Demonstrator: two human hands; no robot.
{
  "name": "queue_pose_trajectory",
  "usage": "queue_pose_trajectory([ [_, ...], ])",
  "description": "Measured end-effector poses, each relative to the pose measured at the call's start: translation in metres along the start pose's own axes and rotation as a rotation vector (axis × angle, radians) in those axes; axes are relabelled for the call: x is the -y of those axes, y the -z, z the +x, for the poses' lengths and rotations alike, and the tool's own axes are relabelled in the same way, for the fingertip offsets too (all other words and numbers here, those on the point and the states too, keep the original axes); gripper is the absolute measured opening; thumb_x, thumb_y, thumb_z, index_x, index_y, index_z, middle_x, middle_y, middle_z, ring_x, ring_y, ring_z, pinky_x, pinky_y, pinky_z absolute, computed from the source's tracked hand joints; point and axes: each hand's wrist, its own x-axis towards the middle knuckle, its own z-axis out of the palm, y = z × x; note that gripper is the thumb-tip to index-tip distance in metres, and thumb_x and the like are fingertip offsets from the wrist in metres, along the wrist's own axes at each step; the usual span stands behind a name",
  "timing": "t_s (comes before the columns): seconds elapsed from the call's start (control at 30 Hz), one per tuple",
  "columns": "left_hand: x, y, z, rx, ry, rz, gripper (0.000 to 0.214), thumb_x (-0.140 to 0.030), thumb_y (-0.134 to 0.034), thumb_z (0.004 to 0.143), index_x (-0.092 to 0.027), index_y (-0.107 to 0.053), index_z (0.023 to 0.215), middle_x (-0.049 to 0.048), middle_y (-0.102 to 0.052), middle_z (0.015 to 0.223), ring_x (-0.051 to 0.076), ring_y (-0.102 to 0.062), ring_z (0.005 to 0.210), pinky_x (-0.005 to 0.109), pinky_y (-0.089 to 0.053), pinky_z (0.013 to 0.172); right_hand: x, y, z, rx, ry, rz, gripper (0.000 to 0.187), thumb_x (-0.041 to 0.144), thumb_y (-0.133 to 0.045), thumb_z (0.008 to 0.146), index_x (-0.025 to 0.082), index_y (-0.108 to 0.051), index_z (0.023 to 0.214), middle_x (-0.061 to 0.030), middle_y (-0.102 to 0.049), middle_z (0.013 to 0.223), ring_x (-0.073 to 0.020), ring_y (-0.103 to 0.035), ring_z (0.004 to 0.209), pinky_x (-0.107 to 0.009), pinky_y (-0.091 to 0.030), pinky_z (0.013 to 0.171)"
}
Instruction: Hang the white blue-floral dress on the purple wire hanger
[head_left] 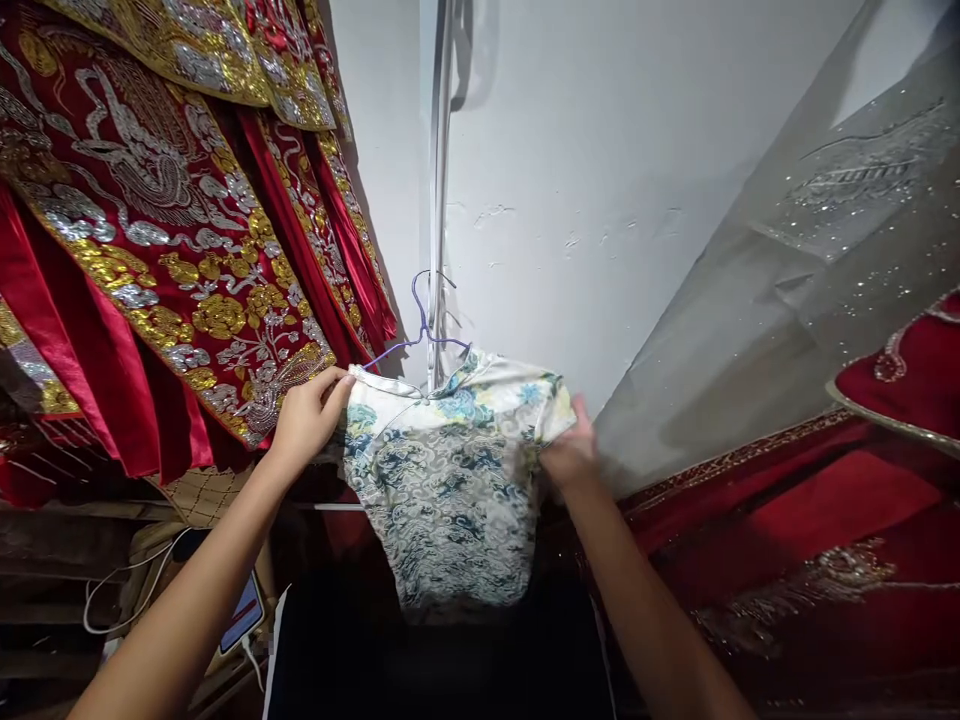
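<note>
A short-sleeved blouse [457, 490] with a white, blue and grey floral pattern hangs in front of me on a purple hanger [424, 325]. The hanger's hook rises above the collar and overlaps a white pole behind it. My left hand [311, 410] pinches the blouse's left shoulder edge between thumb and fingers. At the opposite side, my right hand [574, 445] grips the right sleeve; it is slightly blurred and partly behind the cloth.
Red garments [172, 220] with gold and silver embroidery hang at left. A sparkly white gown [825, 220] and dark red garments [810, 530] fill the right. A phone [244, 612] with a white cable lies lower left. A pole [441, 150] stands before the white wall [600, 120].
</note>
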Motion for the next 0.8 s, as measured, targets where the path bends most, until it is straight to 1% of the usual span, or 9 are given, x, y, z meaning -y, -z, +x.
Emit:
queue_pose_trajectory([
  [0.13, -0.007, 0.005, 0.008, -0.085, 0.013, -0.017, 0.042, -0.046, -0.035, 0.1, -0.018, -0.063, 0.084, -0.0002, -0.06, 0.072, 0.015, -0.053, 0.066, 0.025, -0.035, 0.061, 0.022, -0.015, -0.004, 0.068, 0.071, 0.051, 0.072, 0.073, -0.03, 0.089, 0.02, -0.063, 0.123, -0.0115, -0.07, 0.113, -0.0295, -0.062, 0.116, -0.05, -0.05, 0.099],
  [0.23, -0.016, 0.004, 0.021, -0.106, 0.02, 0.049, 0.04, -0.052, -0.045, 0.095, -0.019, -0.059, 0.078, -0.0013, -0.056, 0.066, 0.015, -0.05, 0.061, 0.025, -0.033, 0.058, 0.036, -0.04, -0.013, 0.157, 0.169, -0.244, 0.081, 0.078, -0.025, 0.086, 0.019, -0.061, 0.128, -0.0142, -0.068, 0.117, -0.0302, -0.06, 0.119, -0.048, -0.047, 0.101],
  [0.33, -0.014, -0.001, 0.026, -0.141, 0.034, 0.057, 0.038, -0.054, -0.052, 0.091, -0.019, -0.058, 0.079, -0.0017, -0.057, 0.066, 0.014, -0.049, 0.06, 0.025, -0.034, 0.058, 0.036, -0.056, -0.025, 0.322, 0.074, -0.603, 0.095, 0.086, -0.019, 0.08, 0.014, -0.066, 0.12, -0.0175, -0.069, 0.108, -0.0329, -0.064, 0.11, -0.046, -0.053, 0.088],
  [0.4, -0.006, -0.008, 0.021, -0.168, 0.032, -0.01, 0.035, -0.053, -0.049, 0.092, -0.02, -0.056, 0.084, -0.0012, -0.058, 0.071, 0.015, -0.051, 0.062, 0.025, -0.037, 0.061, 0.027, -0.057, -0.031, 0.539, -0.008, -0.731, 0.089, 0.086, -0.029, 0.079, 0.014, -0.072, 0.11, -0.0173, -0.07, 0.103, -0.0336, -0.067, 0.102, -0.044, -0.055, 0.08],
  [0.47, 0.001, -0.021, 0.009, -0.22, 0.019, -0.105, 0.034, -0.053, -0.044, 0.094, -0.021, -0.053, 0.088, 0.0007, -0.059, 0.078, 0.016, -0.055, 0.069, 0.027, -0.043, 0.067, 0.011, -0.052, -0.034, 0.68, 0.007, -0.856, 0.069, 0.075, -0.046, 0.082, 0.017, -0.073, 0.108, -0.0147, -0.071, 0.109, -0.032, -0.067, 0.102, -0.044, -0.055, 0.085],
  [0.53, 0.002, -0.038, -0.005, -0.252, -0.025, -0.226, 0.039, -0.059, -0.039, 0.094, -0.022, -0.051, 0.089, 0.0043, -0.062, 0.087, 0.021, -0.062, 0.084, 0.031, -0.047, 0.079, -0.01, -0.046, -0.034, 0.636, 0.173, -1.044, 0.055, 0.058, -0.059, 0.084, 0.022, -0.065, 0.124, -0.0127, -0.064, 0.126, -0.0308, -0.061, 0.116, -0.046, -0.049, 0.099],
  [0.6, -0.009, -0.056, -0.017, -0.193, -0.098, -0.38, 0.049, -0.066, -0.033, 0.093, -0.022, -0.053, 0.089, 0.0091, -0.066, 0.096, 0.026, -0.064, 0.104, 0.037, -0.047, 0.092, -0.036, -0.041, -0.036, 0.534, 0.384, -1.26, 0.077, 0.047, -0.069, 0.079, 0.024, -0.042, 0.148, -0.0135, -0.045, 0.149, -0.0327, -0.044, 0.136, -0.051, -0.037, 0.112],
  [0.7, -0.043, -0.078, -0.028, 0.035, -0.233, -0.588, 0.061, -0.071, -0.028, 0.092, -0.021, -0.063, 0.099, 0.0135, -0.069, 0.11, 0.029, -0.06, 0.119, 0.041, -0.045, 0.102, -0.076, -0.036, -0.042, 0.516, 0.605, -1.5, 0.114, 0.04, -0.077, 0.07, 0.023, -0.007, 0.158, -0.0162, -0.014, 0.163, -0.0386, -0.016, 0.149, -0.061, -0.02, 0.119],
  [0.8, -0.079, -0.086, -0.029, 0.205, -0.343, -0.68, 0.06, -0.064, -0.03, 0.096, -0.02, -0.066, 0.114, 0.0138, -0.068, 0.121, 0.028, -0.061, 0.12, 0.04, -0.045, 0.104, -0.099, -0.029, -0.048, 0.391, 0.8, -1.518, 0.116, 0.035, -0.074, 0.072, 0.021, 0.004, 0.156, -0.0207, -0.013, 0.16, -0.0412, -0.014, 0.148, -0.063, -0.023, 0.116],
])
